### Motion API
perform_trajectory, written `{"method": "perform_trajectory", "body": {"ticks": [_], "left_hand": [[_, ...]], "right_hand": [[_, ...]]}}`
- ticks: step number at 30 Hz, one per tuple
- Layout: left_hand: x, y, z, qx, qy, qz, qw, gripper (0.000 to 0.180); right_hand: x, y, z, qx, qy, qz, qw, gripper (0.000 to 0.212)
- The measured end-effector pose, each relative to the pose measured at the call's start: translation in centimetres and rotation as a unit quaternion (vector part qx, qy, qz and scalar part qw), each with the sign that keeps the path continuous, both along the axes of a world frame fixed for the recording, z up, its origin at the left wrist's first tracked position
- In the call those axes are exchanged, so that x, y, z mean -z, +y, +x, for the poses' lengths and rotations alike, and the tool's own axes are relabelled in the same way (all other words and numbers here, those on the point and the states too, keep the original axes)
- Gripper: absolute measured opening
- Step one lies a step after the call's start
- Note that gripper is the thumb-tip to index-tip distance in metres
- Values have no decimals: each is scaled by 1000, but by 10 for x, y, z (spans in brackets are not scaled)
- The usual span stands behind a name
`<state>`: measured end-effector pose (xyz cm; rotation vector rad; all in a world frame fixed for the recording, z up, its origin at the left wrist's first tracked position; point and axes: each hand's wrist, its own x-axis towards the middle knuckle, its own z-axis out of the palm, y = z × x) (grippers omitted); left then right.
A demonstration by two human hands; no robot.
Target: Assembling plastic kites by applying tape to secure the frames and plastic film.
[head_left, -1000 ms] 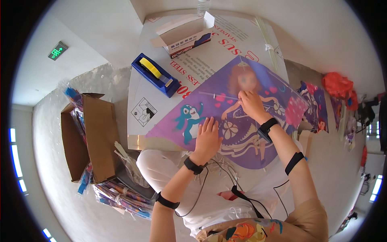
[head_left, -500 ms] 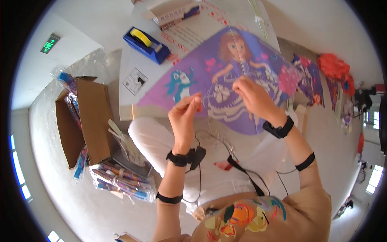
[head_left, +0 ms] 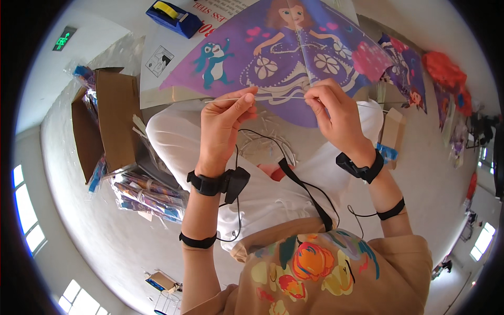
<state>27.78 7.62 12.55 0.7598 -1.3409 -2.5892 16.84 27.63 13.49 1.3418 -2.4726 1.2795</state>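
A purple kite [head_left: 294,113] printed with a princess and a teal-and-white animal lies spread over the board in front of me, its lower point toward my lap. Across its lower part runs a thin white rod [head_left: 281,96], roughly level. My left hand [head_left: 224,123] pinches this rod between thumb and fingers, and a short end sticks out to the left. With closed fingers my right hand [head_left: 336,113] grips the rod farther right, by the kite's centre line. Both hands are held above my lap.
A blue tape dispenser [head_left: 175,20] with yellow tape stands on the white board [head_left: 152,86]. At left are an open cardboard box [head_left: 116,121] and bagged bundles [head_left: 149,197]. More printed kites [head_left: 407,73] and red plastic [head_left: 445,71] lie at right. Cables cross my lap.
Both hands now sit lower against the kite, and the rod stretches more plainly between them. The kite and board appear higher in view. My left hand has shifted left.
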Motion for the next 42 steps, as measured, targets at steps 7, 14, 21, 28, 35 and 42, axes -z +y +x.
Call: {"method": "perform_trajectory", "body": {"ticks": [7,14,21,28,35,42], "left_hand": [[-17,-6,31,-7,18,-42,999,21],[-20,-21,54,-23,71,-19,997,19],[-32,-20,59,-7,132,-14,991,17],[-36,-12,54,29,126,54,990,10],[-32,-27,47,30,140,53,988,10],[-28,-28,12,87,108,3,990,15]], "right_hand": [[-14,-5,16,-31,63,-20,997,10],[-29,-18,54,-4,50,-39,998,10],[-66,-15,75,35,68,-10,997,7],[-70,-6,87,60,78,-20,995,8],[-68,-18,67,19,28,-19,999,6],[-65,-62,26,-44,32,23,998,7]]}}
